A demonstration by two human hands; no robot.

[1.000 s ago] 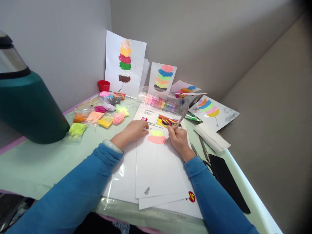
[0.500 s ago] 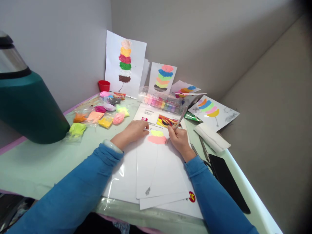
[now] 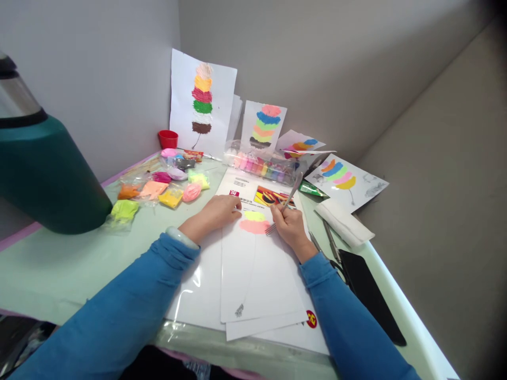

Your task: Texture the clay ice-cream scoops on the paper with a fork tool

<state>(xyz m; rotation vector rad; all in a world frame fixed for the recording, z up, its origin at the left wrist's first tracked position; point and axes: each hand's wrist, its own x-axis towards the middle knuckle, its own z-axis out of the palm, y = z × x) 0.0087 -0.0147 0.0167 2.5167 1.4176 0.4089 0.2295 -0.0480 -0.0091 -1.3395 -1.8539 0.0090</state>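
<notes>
My right hand (image 3: 292, 226) is closed around a metal fork (image 3: 293, 189), its handle slanting up and its tines down. The tines touch the right edge of a flattened pink clay patch (image 3: 252, 227) on a white sheet of paper (image 3: 269, 285). Above the pink lies a smaller yellow clay patch (image 3: 254, 215). My left hand (image 3: 221, 212) rests on the upper left edge of the sheet, fingers loosely bent and apart, holding nothing. A thin pencil line runs down from the pink patch to a small grey scribble near the bottom.
Bagged coloured clay (image 3: 171, 197) lies at left, near a large teal bottle (image 3: 51, 174) and a red cup (image 3: 168, 139). Finished pictures (image 3: 225, 105) lean at the back. A clay box (image 3: 261, 164), tissue (image 3: 344, 221), scissors (image 3: 337, 269) and a black phone-like slab (image 3: 370, 298) lie around.
The fork and my right hand have shifted very slightly to the left at the pink patch's edge. My left hand stays in place on the paper.
</notes>
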